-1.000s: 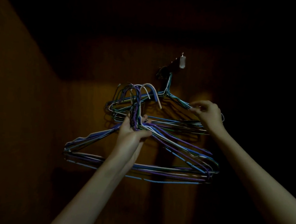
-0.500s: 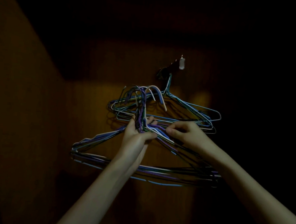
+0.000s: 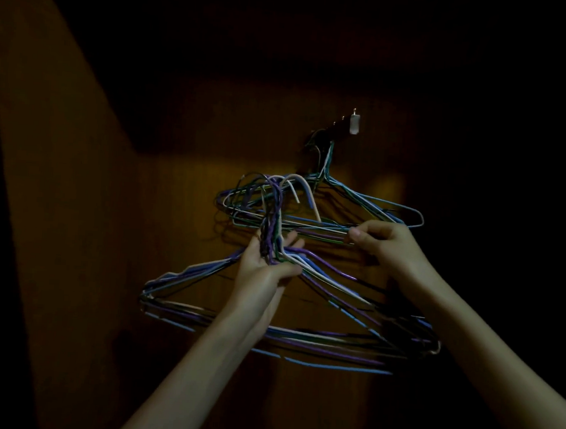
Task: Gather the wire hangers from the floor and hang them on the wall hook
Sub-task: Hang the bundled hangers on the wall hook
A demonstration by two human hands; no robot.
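Note:
In dim light I face a brown wall with a small wall hook (image 3: 353,124) high up. Several blue, green and white wire hangers (image 3: 385,205) hang from it. My left hand (image 3: 265,266) is shut on the twisted necks of a thick bundle of purple, blue and white wire hangers (image 3: 202,312), held just below and left of the hung ones. Their hook ends (image 3: 296,188) point up, apart from the wall hook. My right hand (image 3: 389,244) pinches thin wires at the lower bar of the hung hangers; which hanger it holds is hard to tell.
A brown side wall (image 3: 58,233) closes the space on the left, meeting the back wall (image 3: 180,241) in a corner. The upper area and the right side are too dark to make out.
My right hand left the shoulder of the hung hangers, came in beside my left hand, and has now risen to the right to pinch wires. The bundle shifted slightly right.

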